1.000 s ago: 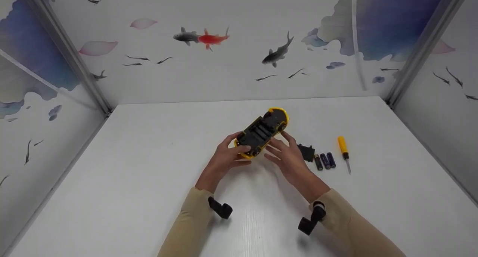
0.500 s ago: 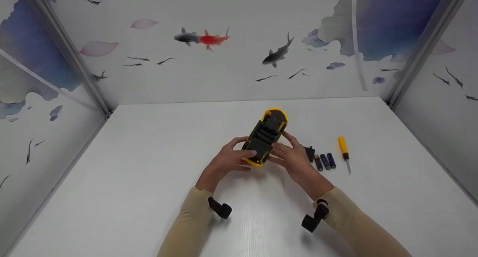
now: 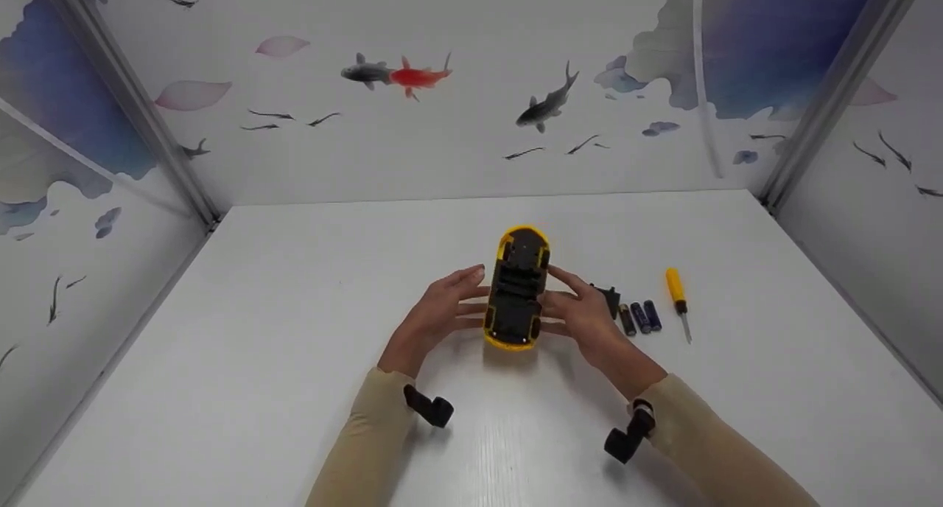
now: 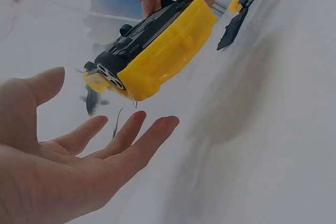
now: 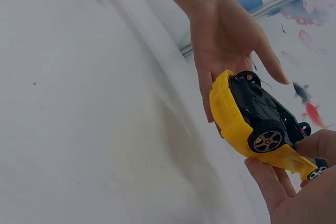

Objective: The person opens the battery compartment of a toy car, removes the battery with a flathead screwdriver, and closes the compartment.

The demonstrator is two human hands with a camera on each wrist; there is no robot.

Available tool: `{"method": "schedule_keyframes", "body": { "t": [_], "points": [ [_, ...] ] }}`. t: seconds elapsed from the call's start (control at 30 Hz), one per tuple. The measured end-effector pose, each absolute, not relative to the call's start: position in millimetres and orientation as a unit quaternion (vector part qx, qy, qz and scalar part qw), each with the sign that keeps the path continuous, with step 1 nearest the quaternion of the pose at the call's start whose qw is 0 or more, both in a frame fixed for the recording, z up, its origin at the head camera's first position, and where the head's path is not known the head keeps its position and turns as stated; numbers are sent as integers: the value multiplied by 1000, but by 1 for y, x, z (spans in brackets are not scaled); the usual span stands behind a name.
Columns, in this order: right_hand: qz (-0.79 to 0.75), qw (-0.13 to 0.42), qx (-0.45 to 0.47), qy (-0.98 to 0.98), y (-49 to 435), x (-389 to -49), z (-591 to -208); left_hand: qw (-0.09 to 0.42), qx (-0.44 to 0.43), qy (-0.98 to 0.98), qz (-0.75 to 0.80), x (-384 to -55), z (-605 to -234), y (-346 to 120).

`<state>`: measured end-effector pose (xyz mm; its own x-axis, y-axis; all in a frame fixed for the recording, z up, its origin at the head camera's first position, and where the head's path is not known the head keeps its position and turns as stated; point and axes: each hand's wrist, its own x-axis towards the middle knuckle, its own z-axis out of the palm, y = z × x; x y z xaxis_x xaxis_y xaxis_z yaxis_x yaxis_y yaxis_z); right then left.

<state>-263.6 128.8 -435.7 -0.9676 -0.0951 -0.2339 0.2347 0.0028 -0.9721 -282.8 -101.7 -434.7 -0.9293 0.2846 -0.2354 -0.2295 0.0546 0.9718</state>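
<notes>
A yellow toy car (image 3: 517, 289) is held upside down above the table, its black underside and slotted open compartment facing up. My right hand (image 3: 589, 315) grips it from the right side; in the right wrist view its thumb (image 5: 317, 145) lies on the underside and its fingers on the yellow body. On the other side my left hand (image 3: 438, 312) is spread, thumb lifted off the car. In the left wrist view the left fingertips (image 4: 167, 123) are extended just below the yellow body (image 4: 168, 51), and a gap shows between them.
To the right on the white table (image 3: 295, 330) lie a black plastic cover (image 3: 610, 299), partly behind the right hand, three batteries (image 3: 640, 318) and a yellow-handled screwdriver (image 3: 678, 297). Patterned panels (image 3: 457, 138) enclose the back and sides.
The toy car has turned from a slant to nearly upright in the head view and come slightly nearer. My left thumb has come off it and the left fingers have straightened; the right hand still holds it.
</notes>
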Motion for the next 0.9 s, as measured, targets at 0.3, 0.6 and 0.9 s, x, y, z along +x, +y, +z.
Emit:
{"method": "schedule_keyframes", "body": {
  "t": [0.3,0.6,0.9],
  "points": [
    [-673,116,41,729,129,-259,-437,192,27,685,703,-285,-439,-104],
    [-654,124,34,746,127,-259,-440,211,16,676,706,-290,-446,-105],
    [-646,141,44,749,125,-263,-449,216,13,678,703,-290,-452,-108]
  ]
}}
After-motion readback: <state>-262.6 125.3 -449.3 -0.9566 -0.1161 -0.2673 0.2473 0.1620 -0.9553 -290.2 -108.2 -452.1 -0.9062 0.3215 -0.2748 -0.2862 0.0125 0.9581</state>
